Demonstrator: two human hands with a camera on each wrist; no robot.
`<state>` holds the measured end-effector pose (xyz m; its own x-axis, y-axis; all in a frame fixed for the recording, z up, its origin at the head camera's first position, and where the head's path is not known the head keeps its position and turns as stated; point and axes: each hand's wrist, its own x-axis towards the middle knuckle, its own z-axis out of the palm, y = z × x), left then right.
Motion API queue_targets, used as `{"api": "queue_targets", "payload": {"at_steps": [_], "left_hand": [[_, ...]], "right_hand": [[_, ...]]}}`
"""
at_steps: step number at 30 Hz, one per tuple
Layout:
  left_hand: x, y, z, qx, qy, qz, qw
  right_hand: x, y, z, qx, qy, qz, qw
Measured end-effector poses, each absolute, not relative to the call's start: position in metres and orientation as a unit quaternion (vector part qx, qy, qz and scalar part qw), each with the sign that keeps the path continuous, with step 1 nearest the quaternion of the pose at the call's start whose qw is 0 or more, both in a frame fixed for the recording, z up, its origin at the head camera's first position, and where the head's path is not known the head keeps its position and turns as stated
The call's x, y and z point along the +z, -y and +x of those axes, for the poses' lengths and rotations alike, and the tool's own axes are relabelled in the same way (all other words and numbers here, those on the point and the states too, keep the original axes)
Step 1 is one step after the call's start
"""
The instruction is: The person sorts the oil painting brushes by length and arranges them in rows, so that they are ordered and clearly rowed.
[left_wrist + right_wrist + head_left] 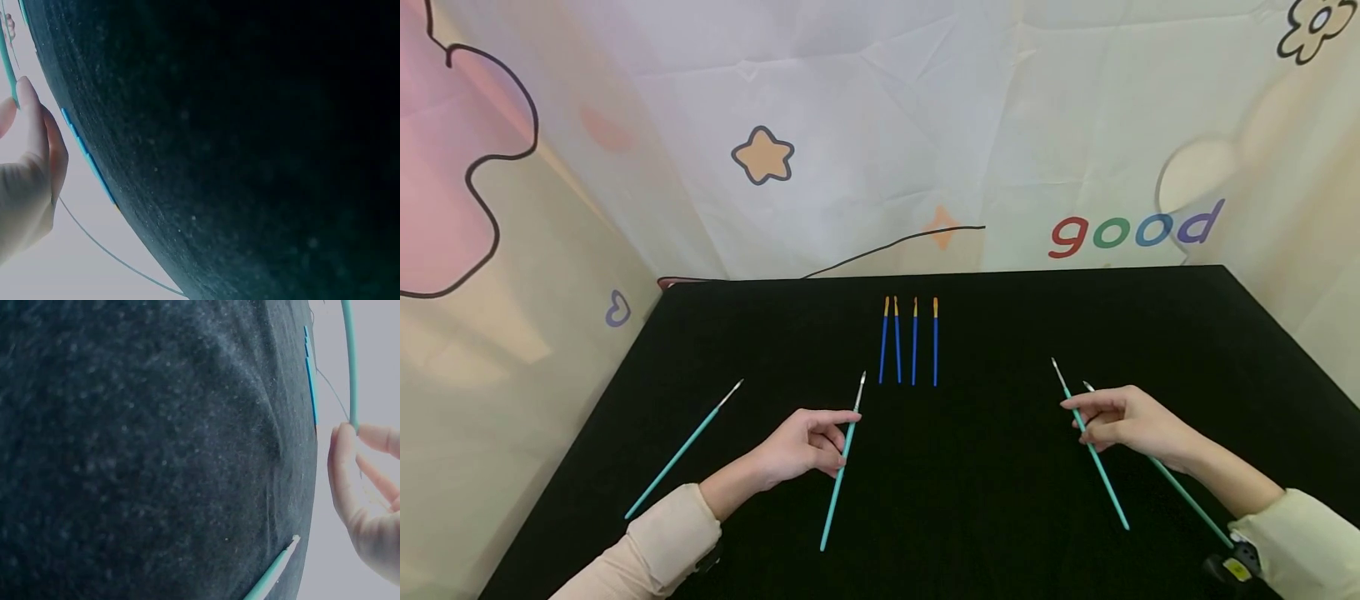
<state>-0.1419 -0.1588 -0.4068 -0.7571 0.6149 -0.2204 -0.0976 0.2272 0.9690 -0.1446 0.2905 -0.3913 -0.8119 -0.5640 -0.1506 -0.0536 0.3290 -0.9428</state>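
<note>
Left grip (pixel 797 447) narrowly pinches one brush (pixel 837 492), right grip (pixel 1126 421) another brush (pixel 1106 484); lowering carelessly, I could knock the four-o'clock brush (pixel 1187 497).

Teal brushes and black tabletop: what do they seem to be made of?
Teal brushes: probably painted wood or plastic, with smooth-looking, evenly coloured handles and shiny silvery collars, likely metal. Black tabletop: apparently matte fabric, given its lint-like specks and creases.
</note>
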Motion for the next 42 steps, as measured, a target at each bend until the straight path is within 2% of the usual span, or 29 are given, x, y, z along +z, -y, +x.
{"api": "queue_targets", "payload": {"at_steps": [4,12,23,42], "left_hand": [[-0.408,0.157,-0.141,0.594,-0.721,0.18,0.309],[-0.411,0.152,-0.139,0.58,-0.739,0.17,0.297],[-0.415,0.147,-0.138,0.573,-0.728,0.166,0.339],[-0.406,0.132,-0.137,0.525,-0.773,0.156,0.321]], "right_hand": [[-0.392,-0.289,-0.145,-0.545,-0.782,-0.197,0.231],[-0.39,-0.283,-0.146,-0.538,-0.786,-0.194,0.234],[-0.389,-0.272,-0.148,-0.536,-0.786,-0.196,0.238],[-0.388,-0.236,-0.141,-0.568,-0.748,-0.237,0.25]]}}
